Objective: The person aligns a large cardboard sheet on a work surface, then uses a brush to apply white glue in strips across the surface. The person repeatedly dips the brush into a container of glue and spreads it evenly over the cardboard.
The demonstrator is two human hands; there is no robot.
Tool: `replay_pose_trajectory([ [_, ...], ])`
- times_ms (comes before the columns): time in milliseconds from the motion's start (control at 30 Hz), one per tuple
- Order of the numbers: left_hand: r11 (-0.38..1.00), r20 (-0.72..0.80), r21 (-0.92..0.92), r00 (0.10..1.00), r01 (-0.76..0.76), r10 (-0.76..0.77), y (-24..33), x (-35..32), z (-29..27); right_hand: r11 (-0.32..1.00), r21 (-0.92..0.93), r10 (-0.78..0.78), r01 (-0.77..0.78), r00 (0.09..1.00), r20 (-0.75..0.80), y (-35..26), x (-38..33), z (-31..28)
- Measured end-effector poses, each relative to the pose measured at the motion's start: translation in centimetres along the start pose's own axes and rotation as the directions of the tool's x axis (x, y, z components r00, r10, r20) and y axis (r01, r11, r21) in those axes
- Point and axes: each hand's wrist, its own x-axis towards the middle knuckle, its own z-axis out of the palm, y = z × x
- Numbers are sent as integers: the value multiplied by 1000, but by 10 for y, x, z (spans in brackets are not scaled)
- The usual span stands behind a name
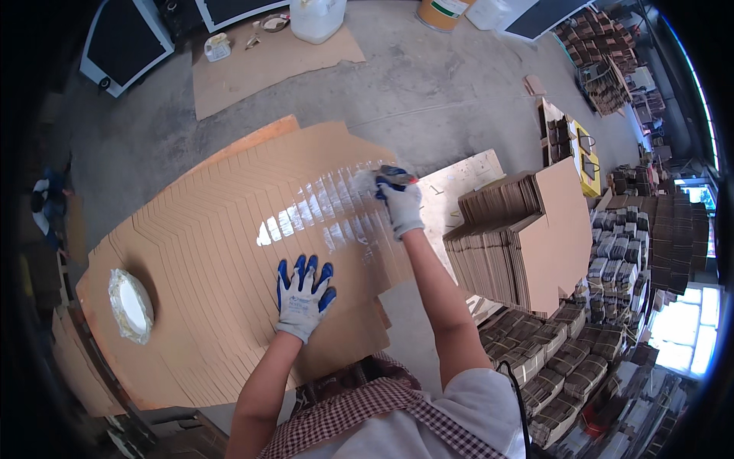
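A wide fan of overlapping brown cardboard sheets [206, 252] covers the work surface before me. My left hand [302, 296], in a white glove with blue fingers, lies flat on the sheets with its fingers spread. My right hand [401, 203], gloved the same way, is closed around a brush [365, 182] at the far right part of the fan. The brush's pale bristles touch the cardboard. A shiny wet band of what looks like glue [310, 205] runs across the sheet edges, left of the brush. At the left, a plastic-lined bowl [131, 307] holds white liquid.
To the right, a stack of cut cardboard [562, 237] stands beside a pale wooden board [482, 168]. Tied cardboard bundles [535, 359] are piled behind it. A white jug [316, 21] and a brown drum [441, 14] stand far ahead. Another person [50, 203] is at the left edge.
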Motion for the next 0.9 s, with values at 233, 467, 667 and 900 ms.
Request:
replay_pose_trajectory([
  [233, 999, -9, -27, 1000, 22, -23, -3, -4, -3, 985, 159, 86, -72, 993, -84, -44, -7, 8],
  [467, 1000, -7, -29, 1000, 7, -7, 1, 2, -1, 887, -461, -167, 29, 951, -261, -11, 51, -16],
  [667, 1000, -5, -19, 1000, 18, -18, -2, -2, 2, 808, -577, -213, 118, 972, -101, -43, 32, 14],
  [900, 1000, 20, 11, 1000, 16, -17, -8, -8, 0, 655, -741, -259, 146, 965, -39, -69, 7, 28],
])
